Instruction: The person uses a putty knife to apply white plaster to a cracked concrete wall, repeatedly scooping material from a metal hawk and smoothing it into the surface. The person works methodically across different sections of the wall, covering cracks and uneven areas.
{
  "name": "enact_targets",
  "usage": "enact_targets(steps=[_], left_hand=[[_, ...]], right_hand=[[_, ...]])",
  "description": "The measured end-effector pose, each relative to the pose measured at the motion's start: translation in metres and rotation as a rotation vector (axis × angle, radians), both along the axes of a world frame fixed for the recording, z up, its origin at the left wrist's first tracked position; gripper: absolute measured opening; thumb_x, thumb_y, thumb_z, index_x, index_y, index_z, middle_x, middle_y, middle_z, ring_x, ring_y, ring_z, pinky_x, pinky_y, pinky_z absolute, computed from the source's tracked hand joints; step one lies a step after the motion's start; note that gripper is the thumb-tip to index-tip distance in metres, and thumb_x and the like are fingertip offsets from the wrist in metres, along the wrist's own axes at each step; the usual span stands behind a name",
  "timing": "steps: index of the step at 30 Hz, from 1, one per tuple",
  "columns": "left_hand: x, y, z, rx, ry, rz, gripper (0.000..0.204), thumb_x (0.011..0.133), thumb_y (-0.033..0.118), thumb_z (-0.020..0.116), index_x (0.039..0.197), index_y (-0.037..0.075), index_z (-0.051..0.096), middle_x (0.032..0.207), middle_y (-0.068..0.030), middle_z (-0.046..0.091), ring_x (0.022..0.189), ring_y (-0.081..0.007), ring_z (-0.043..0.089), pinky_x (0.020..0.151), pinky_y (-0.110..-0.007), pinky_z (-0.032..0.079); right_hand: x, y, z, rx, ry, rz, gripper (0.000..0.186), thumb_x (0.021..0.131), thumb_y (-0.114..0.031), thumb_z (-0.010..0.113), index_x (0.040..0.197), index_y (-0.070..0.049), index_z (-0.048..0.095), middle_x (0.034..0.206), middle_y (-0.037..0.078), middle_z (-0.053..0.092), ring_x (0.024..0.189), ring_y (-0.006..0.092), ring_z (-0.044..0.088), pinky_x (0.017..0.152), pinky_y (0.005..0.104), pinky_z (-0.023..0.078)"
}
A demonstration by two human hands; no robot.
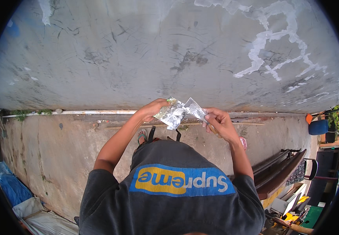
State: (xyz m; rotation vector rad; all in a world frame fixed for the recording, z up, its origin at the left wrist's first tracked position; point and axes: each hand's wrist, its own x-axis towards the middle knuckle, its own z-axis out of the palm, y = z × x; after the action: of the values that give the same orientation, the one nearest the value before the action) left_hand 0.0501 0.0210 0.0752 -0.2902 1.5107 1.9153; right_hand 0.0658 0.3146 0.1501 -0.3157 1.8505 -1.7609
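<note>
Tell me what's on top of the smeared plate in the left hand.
Whitish paste on the smeared plate, some at the edge by the scraper in the right hand. Hidden: the surface under the paste, the underside, and the part the left hand grips.

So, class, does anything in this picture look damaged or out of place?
Yes: the grey wall looks marred. Irregular white patches wander across its upper right, and dark scuffs mark its middle, breaking up the otherwise plain grey.
</note>
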Motion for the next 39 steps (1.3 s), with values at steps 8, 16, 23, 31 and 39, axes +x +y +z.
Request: enact_targets(steps=[8, 16, 23, 31, 39], left_hand=[[0.03, -0.012, -0.019, 0.176, 0.08, 0.465, 0.045, 0.103, 0.026, 0.046, 0.136, -0.006, 0.048, 0.123, -0.012, 0.063, 0.106, -0.016, 0.065, 0.089, -0.029, 0.053], [0.015, -0.127, 0.042, 0.1, 0.186, 0.171, 0.042, 0.1, 0.018, 0.047, 0.133, -0.007, 0.049, 0.116, -0.0129, 0.066, 0.095, -0.0143, 0.068, 0.08, -0.028, 0.056], [-0.041, -0.229, 0.163, 0.212, 0.342, 0.043, 0.046, 0.094, 0.015, 0.051, 0.133, -0.01, 0.046, 0.112, -0.0196, 0.067, 0.089, -0.0213, 0.072, 0.077, -0.033, 0.06], [-0.104, -0.284, 0.244, 0.138, 0.474, -0.322, 0.045, 0.093, 0.015, 0.054, 0.13, -0.01, 0.049, 0.109, -0.0149, 0.067, 0.09, -0.014, 0.07, 0.077, -0.026, 0.057], [-0.123, -0.306, 0.225, -0.006, 0.421, -0.53, 0.046, 0.094, 0.019, 0.057, 0.131, -0.007, 0.049, 0.111, -0.0107, 0.066, 0.093, -0.0107, 0.066, 0.081, -0.025, 0.053]], right_hand=[[-0.023, -0.026, 0.028, -0.565, -0.11, -0.22, 0.039, 0.103, -0.017, 0.049, 0.138, -0.001, 0.047, 0.111, 0.01, 0.061, 0.079, 0.015, 0.059, 0.066, 0.029, 0.05], [-0.051, -0.109, 0.034, -0.669, 0.269, -0.465, 0.048, 0.103, -0.017, 0.052, 0.148, -0.004, 0.041, 0.108, 0.003, 0.059, 0.091, 0.0127, 0.057, 0.081, 0.029, 0.049], [-0.069, -0.2, 0.029, -0.904, 0.412, -0.787, 0.043, 0.102, -0.016, 0.055, 0.143, -0.006, 0.047, 0.107, 0.001, 0.06, 0.092, 0.0113, 0.058, 0.082, 0.0282, 0.05], [-0.074, -0.264, 0.056, -0.979, 0.493, -0.827, 0.041, 0.103, -0.017, 0.052, 0.143, -0.007, 0.049, 0.106, 0.001, 0.059, 0.091, 0.0101, 0.058, 0.084, 0.0266, 0.05], [-0.105, -0.3, 0.07, -0.419, 0.997, -1.041, 0.04, 0.103, -0.014, 0.05, 0.143, -0.008, 0.051, 0.114, 0.002, 0.046, 0.085, 0.0065, 0.046, 0.077, 0.0228, 0.045]])
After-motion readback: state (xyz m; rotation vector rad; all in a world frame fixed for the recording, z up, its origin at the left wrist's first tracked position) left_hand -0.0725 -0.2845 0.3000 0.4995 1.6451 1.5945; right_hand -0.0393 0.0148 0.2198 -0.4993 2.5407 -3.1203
